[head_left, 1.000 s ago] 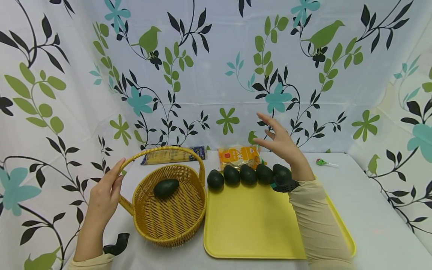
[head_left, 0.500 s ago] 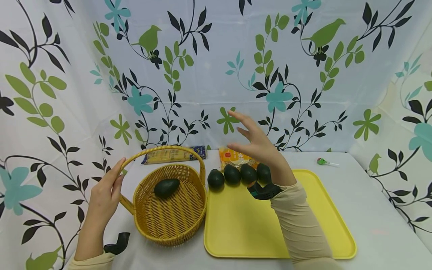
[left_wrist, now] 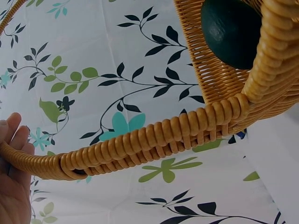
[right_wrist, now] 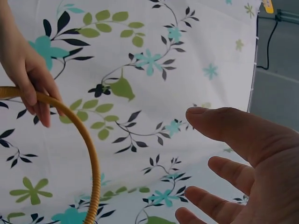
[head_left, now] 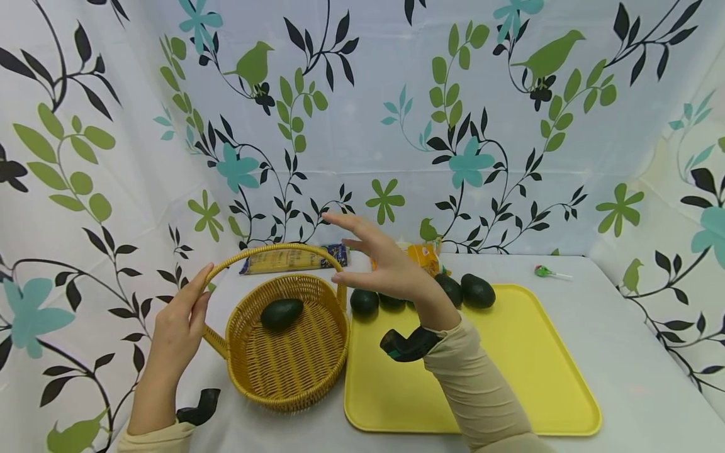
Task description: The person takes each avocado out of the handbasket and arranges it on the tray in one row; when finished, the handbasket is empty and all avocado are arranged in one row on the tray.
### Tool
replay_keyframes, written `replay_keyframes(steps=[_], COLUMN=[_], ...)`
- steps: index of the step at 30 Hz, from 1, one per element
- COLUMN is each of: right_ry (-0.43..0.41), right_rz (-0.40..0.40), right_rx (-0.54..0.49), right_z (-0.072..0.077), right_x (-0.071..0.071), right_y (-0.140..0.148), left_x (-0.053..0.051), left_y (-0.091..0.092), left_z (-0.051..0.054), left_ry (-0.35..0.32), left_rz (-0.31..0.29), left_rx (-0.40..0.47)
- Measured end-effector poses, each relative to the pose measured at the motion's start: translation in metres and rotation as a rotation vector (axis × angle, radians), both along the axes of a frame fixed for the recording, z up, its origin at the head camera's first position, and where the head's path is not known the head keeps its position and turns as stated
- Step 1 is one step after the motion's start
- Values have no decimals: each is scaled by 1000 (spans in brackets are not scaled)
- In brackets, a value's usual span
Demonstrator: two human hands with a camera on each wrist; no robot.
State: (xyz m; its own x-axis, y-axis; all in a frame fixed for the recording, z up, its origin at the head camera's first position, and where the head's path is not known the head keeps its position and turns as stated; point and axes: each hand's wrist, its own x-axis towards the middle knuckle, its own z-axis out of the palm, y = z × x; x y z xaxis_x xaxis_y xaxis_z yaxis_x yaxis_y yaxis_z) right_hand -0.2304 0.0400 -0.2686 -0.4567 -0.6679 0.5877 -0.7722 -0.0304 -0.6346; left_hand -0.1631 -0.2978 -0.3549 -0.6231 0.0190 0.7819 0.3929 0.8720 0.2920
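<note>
My left hand (head_left: 177, 328) grips the handle of a wicker basket (head_left: 287, 390) on its left side, the handle passing between thumb and fingers (left_wrist: 17, 140). A dark green avocado (head_left: 281, 314) lies in the basket, toward its back left. My right hand (head_left: 391, 261), fingers spread and holding nothing, hovers right of the basket handle (right_wrist: 93, 172), apart from it. Beneath and behind the right hand, several more avocados (head_left: 477, 291) stand in a row along the back edge of a yellow tray (head_left: 521, 377); the right forearm and hand partly cover that row.
Behind the basket lies a long yellow-and-blue packet (head_left: 294, 258). An orange snack bag (head_left: 426, 255) sits behind the avocados, partly hidden by my right hand. A lollipop (head_left: 545, 272) lies at the back right of the white table (head_left: 640, 377). Patterned cloth hangs behind and at the sides.
My right hand has moved left, from above the tray's right part toward the basket, uncovering the rightmost avocado. My left hand and the basket have stayed in place.
</note>
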Motion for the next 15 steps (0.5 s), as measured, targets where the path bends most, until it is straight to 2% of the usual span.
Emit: replay_keyframes(steps=[4,9,12,15], right_ry=[-14,-64,-104,-139], right_rz=[40,106,102,60], right_rx=[33,99,163,244], right_z=[-6,-22,-33,-46], right_x=[7,12,10,5], right_y=[-16,-40,-54,-66], left_x=[0,0,1,1], left_y=[0,0,0,1], left_z=[0,1,1,1], left_ry=[-6,-7,-7,-8], left_rz=[6,10,8,10], left_rx=[0,0,3,3])
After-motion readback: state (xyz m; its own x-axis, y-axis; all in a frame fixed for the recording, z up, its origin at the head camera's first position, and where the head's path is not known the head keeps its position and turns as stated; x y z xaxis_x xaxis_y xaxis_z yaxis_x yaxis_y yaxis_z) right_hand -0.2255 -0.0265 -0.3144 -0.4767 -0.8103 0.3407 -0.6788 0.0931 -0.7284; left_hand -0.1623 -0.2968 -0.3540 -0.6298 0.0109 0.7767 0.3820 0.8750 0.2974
